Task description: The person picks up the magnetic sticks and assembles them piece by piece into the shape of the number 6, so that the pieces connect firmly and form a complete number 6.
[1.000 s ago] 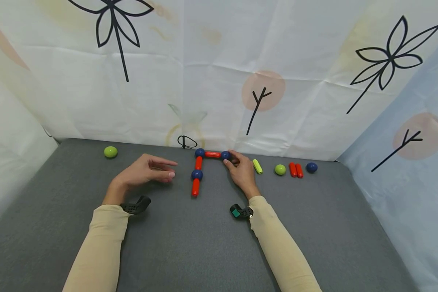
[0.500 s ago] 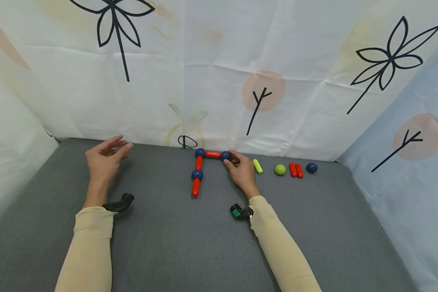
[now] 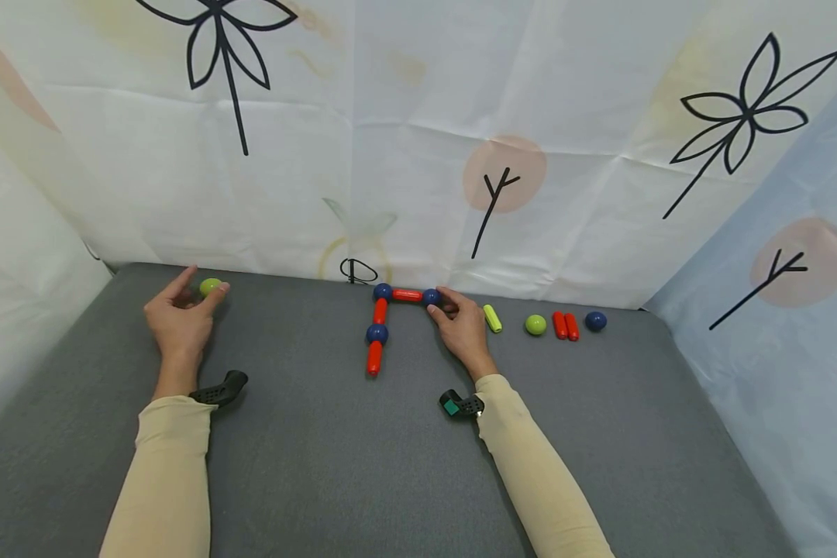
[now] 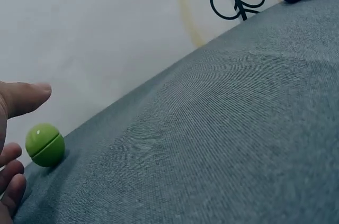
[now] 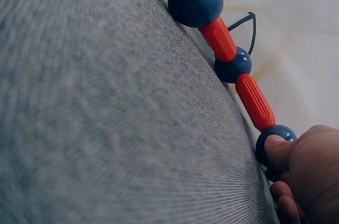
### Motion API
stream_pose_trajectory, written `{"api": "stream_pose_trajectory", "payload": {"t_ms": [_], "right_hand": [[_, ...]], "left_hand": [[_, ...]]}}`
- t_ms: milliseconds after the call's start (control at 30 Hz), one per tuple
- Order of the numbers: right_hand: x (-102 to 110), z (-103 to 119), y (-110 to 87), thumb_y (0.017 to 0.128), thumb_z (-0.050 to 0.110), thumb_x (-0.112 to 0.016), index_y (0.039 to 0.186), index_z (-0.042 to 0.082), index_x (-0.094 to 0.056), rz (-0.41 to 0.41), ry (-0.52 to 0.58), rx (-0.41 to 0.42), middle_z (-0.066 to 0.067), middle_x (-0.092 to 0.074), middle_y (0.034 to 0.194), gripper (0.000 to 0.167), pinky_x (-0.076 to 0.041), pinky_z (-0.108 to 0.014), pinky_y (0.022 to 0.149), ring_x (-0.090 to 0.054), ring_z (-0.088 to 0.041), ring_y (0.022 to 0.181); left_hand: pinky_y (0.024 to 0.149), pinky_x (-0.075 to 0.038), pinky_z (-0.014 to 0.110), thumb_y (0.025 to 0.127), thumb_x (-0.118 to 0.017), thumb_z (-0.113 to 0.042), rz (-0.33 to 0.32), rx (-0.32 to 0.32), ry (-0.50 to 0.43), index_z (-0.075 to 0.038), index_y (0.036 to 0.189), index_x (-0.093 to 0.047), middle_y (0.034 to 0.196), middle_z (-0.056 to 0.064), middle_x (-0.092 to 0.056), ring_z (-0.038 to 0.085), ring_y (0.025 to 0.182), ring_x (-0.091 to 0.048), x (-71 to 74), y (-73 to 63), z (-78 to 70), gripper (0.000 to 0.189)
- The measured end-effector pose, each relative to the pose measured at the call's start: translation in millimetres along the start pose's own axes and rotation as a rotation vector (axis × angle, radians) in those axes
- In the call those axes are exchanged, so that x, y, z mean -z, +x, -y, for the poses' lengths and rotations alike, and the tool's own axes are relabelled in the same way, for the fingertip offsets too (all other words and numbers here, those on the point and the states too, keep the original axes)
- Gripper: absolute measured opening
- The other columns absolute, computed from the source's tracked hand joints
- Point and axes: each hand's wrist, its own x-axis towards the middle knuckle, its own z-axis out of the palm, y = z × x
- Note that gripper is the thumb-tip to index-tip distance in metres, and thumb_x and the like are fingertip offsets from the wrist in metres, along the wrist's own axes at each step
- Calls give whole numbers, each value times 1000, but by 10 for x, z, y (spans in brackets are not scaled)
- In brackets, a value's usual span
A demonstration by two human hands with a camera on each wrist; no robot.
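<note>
My left hand (image 3: 181,322) is at the far left with thumb and fingers spread around a green ball (image 3: 210,287). In the left wrist view the green ball (image 4: 45,145), marked by a groove, sits on the cloth, with a gap between it and the thumb (image 4: 29,97). With thumb and fingers my right hand (image 3: 460,325) pinches a blue ball (image 3: 431,297) at the right end of a corner-shaped chain. Red rods (image 3: 408,295) and blue balls (image 3: 377,334) make up that chain, which lies flat. The right wrist view shows the thumb pressed on the end blue ball (image 5: 268,150).
Right of my right hand lie a light green rod (image 3: 492,318), another green ball (image 3: 535,325), two red rods (image 3: 566,325) and a loose blue ball (image 3: 596,320). A printed white cloth (image 3: 404,201) stands behind the grey surface (image 3: 349,465).
My left hand has moved left, from beside the chain to around the far-left green ball. The right hand has kept its hold on the blue ball.
</note>
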Motion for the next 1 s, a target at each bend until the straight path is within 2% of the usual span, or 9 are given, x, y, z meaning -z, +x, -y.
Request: {"api": "stream_pose_trajectory", "payload": {"t_ms": [67,167,267,400,500,733,900,1000], "right_hand": [[-2,-6,4,92,13,-77,129,4,-69,0,1,4,-19,-72,110,39,-56,-44,85,-69,-30,97],[-3,-7,3,93,13,-76,130,4,-69,5,4,5,-19,-72,111,39,-56,-43,85,-69,-30,98],[-3,-1,-2,93,13,-76,130,4,-69,8,11,-1,-18,-71,112,39,-56,-43,86,-69,-30,99],[-2,0,-4,93,13,-77,130,4,-69,8,18,-4,-19,-71,112,39,-56,-44,86,-69,-31,99],[1,-3,-6,92,13,-77,130,4,-69,5,20,2,-19,-71,112,39,-56,-44,86,-69,-31,99],[5,4,-3,93,12,-76,129,4,-69,6,15,0,-19,-72,111,39,-56,-44,85,-69,-31,98],[7,-4,-4,93,13,-76,130,4,-69,7,8,0,-19,-72,111,38,-56,-44,85,-69,-30,98],[5,-5,-7,93,13,-76,130,5,-69,9,6,-6,-18,-72,111,38,-56,-44,85,-69,-30,98]], "left_hand": [[78,-37,18,89,-80,-23,39,15,48,-18,141,-63,121,6,-58,2,93,-45,4,6,9,55],[82,-37,20,92,-77,-28,98,30,110,-22,144,-60,133,12,-59,3,97,-47,14,21,15,55],[91,-40,28,95,-73,-32,164,33,178,-24,146,-57,140,13,-58,13,108,-53,25,34,26,55],[105,-39,46,97,-70,-29,222,-1,237,-18,146,-58,141,17,-58,31,124,-52,26,29,36,52],[107,-36,53,97,-71,-21,225,-40,265,-13,143,-61,137,22,-60,37,124,-53,16,17,41,48],[102,-38,54,98,-68,-11,193,-83,284,-10,140,-63,123,27,-64,37,115,-56,-4,-11,47,42],[102,-40,49,99,-67,-13,185,-57,283,-13,140,-63,122,24,-66,30,111,-58,-8,-16,28,41],[94,-44,37,98,-68,-15,183,-22,270,-14,140,-64,124,20,-66,19,103,-59,-5,-23,-30,42]]}}
